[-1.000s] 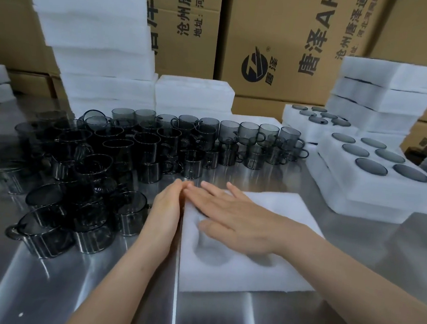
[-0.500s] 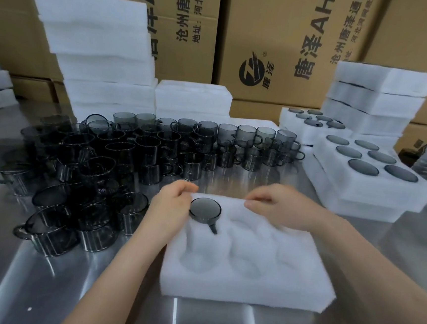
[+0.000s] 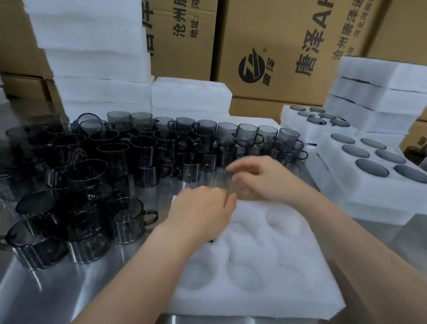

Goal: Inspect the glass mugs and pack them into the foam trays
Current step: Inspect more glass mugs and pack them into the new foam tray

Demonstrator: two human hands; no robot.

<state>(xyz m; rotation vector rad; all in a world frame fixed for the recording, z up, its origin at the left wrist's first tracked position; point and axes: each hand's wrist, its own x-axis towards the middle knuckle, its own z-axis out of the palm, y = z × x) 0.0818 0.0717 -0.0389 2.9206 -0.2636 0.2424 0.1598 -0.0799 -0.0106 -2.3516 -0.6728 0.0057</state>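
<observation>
Both hands have shifted: the left hand (image 3: 200, 212) now covers the mug (image 3: 210, 241) in the foam tray (image 3: 272, 304), ten o'clock pocket, fingers curled, grip unclear, only its handle tip showing. Farther on, the right hand (image 3: 260, 179) has lifted past the far edge, blurred, fingers unreadable. Loose mugs (image 3: 136, 150) crowd eleven o'clock; filled trays (image 3: 385, 192), two.

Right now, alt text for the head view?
Left hand and blurred right hand at the far edge of a white pocketed foam tray on a steel table. Smoky grey glass mugs crowd its left; filled foam trays sit right.
</observation>
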